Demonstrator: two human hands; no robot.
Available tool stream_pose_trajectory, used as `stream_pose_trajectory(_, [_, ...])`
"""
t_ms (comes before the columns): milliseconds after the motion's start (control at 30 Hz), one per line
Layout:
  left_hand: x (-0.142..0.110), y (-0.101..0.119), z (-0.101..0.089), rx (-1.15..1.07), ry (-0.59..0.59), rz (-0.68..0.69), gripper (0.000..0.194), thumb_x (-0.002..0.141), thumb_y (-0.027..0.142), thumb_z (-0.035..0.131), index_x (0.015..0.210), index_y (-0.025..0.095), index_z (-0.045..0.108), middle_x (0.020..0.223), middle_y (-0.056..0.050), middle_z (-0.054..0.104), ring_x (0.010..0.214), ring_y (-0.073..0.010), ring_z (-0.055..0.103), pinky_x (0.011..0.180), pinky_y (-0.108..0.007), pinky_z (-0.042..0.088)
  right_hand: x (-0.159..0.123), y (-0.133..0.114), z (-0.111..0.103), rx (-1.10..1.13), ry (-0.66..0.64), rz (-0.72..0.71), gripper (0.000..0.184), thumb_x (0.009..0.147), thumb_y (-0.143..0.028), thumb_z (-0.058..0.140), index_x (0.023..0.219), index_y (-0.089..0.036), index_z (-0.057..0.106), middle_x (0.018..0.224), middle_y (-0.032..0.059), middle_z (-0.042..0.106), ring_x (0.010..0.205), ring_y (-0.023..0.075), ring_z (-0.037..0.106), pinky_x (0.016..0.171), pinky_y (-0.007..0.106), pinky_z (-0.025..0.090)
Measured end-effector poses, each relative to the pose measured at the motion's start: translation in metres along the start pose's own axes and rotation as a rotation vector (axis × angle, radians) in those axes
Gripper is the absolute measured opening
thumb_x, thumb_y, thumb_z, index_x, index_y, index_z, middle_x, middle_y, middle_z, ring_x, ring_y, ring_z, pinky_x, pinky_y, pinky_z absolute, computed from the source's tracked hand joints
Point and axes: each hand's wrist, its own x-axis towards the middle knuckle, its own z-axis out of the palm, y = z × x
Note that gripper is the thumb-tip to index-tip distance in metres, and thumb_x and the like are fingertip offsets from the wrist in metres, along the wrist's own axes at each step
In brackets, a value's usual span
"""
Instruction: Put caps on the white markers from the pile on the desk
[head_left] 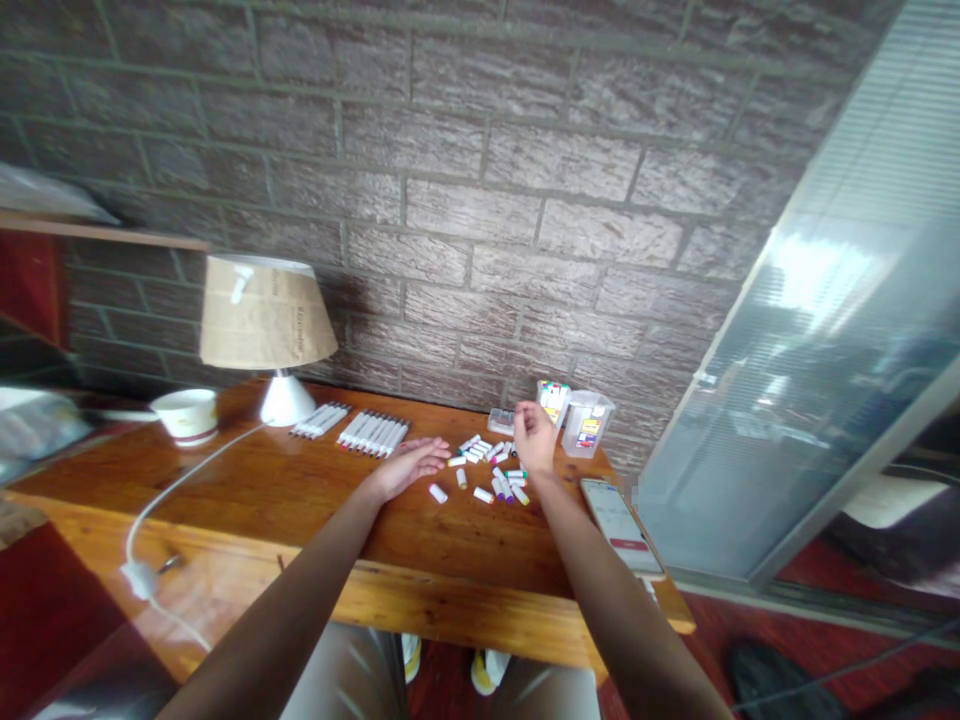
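Observation:
My left hand lies over the wooden table with its fingers stretched out, its tips beside a spread of short white marker caps with coloured ends. Nothing shows in it. My right hand is raised over the right side of the caps, in front of the containers, with its fingers curled closed; whatever they may hold is hidden. Left of my left hand, several white markers lie side by side in a row. Another group of markers lies farther left.
Against the wall stand a clear plastic container, a container of coloured-tip markers and a clear lid. A phone lies on the table's right edge. To the left are a lamp, its cord and a white bowl.

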Motion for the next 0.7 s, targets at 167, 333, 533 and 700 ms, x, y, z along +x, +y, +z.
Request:
stream_pose_trajectory(167, [-0.002,0.003,0.003,0.018,0.012,0.003,0.034,0.072,0.038,0.082,0.093,0.012,0.074,0.092,-0.010,0.076,0.073,-0.0122,0.067,0.072,-0.023,0.052,-0.048,-0.019,0.013,0.019,-0.159,-0.049,0.031,0.094,-0.041,0.049,0.074,-0.021,0.064,0.061,0.0002,0.060,0.058,0.0144,0.054,0.061,0.026,0.041])
stream_pose_trajectory(333, [-0.002,0.004,0.006,0.093,0.079,-0.001,0.036,0.070,0.040,0.081,0.091,0.012,0.072,0.089,-0.010,0.075,0.068,-0.0118,0.066,0.066,-0.023,0.050,-0.046,-0.013,0.001,0.073,-0.186,0.092,0.049,0.093,-0.047,0.048,0.052,-0.021,0.046,0.047,-0.0025,0.048,0.047,0.0113,0.042,0.052,0.026,0.031])
stream_pose_trajectory(533, [0.001,0.003,-0.006,0.626,0.506,0.511,0.027,0.083,0.041,0.060,0.087,0.015,0.067,0.063,-0.002,0.064,0.055,-0.0148,0.057,0.060,-0.028,0.046,-0.040,-0.007,-0.001,0.099,-0.118,0.111,0.050,0.092,-0.048,0.048,0.050,-0.021,0.040,0.047,-0.0031,0.044,0.048,0.0106,0.041,0.052,0.025,0.030])
stream_pose_trajectory(700, [-0.003,0.004,-0.005,1.281,0.696,0.749,0.022,0.086,0.031,0.052,0.089,0.017,0.070,0.097,-0.013,0.072,0.103,-0.0302,0.061,0.097,-0.045,0.041,-0.047,-0.009,0.007,0.104,-0.251,0.053,0.052,0.093,-0.049,0.050,0.049,-0.020,0.043,0.047,-0.0030,0.048,0.048,0.0098,0.043,0.053,0.025,0.030])
